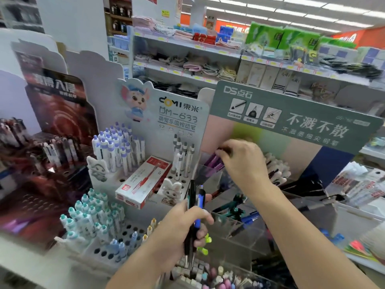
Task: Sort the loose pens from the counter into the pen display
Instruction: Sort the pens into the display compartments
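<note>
Right hand (243, 161) fingers pinch a purple pen (212, 161) over the far clear compartment (208, 176); it wants to slide in parallel with its purple neighbours. Near and left, the left hand (183, 228) grips the remaining loose pens (194, 207) upright, best kept steady.

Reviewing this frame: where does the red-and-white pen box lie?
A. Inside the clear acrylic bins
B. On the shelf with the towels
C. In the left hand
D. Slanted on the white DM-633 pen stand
D: the pen box lies slanted across the hole-pierced tiers of the DM-633 stand, apart from both hands; the left hand grips a bundle of pens instead.
</note>
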